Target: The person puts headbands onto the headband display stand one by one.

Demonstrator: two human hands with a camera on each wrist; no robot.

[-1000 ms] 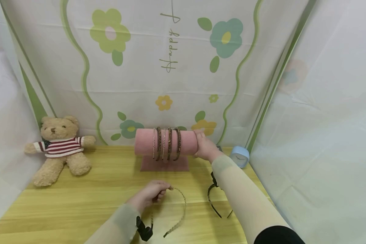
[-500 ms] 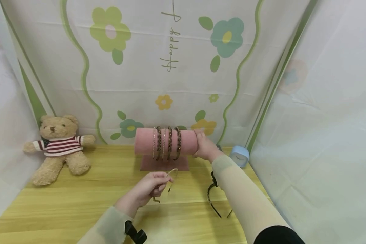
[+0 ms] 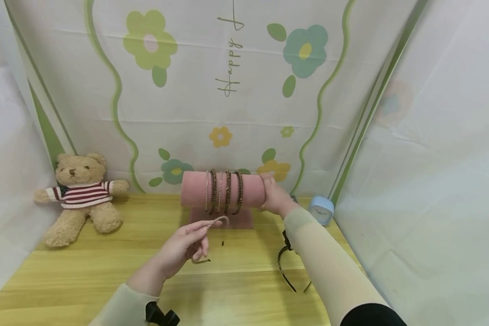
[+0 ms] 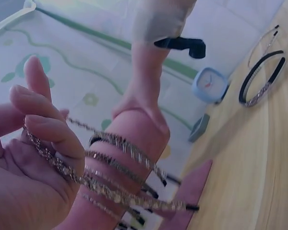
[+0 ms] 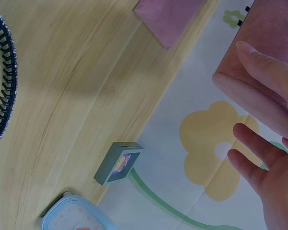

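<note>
My left hand (image 3: 181,249) pinches a thin beaded headband (image 3: 221,220) just in front of the pink display roll (image 3: 193,188). In the left wrist view, this sparkly band (image 4: 129,197) passes through the curled fingers, its dark tip pointing right. Several headbands (image 3: 228,194), beaded and dark, are looped over the middle of the roll, which lies level on a pink base (image 3: 242,221). My right hand (image 3: 275,198) grips the roll's right end. Its thumb lies along the plush (image 5: 273,28) in the right wrist view, with the other fingers spread at the end.
A dark headband (image 3: 283,269) lies on the wooden table (image 3: 106,280) below the right forearm; a thinner one (image 4: 261,45) shows beyond it. A teddy bear (image 3: 79,197) sits left. A blue clock (image 3: 321,211) and small box (image 5: 116,163) stand at the right.
The left hand has lifted the beaded headband from near the table and brought it up toward the roll, turning it. The right hand stays on the roll's end.
</note>
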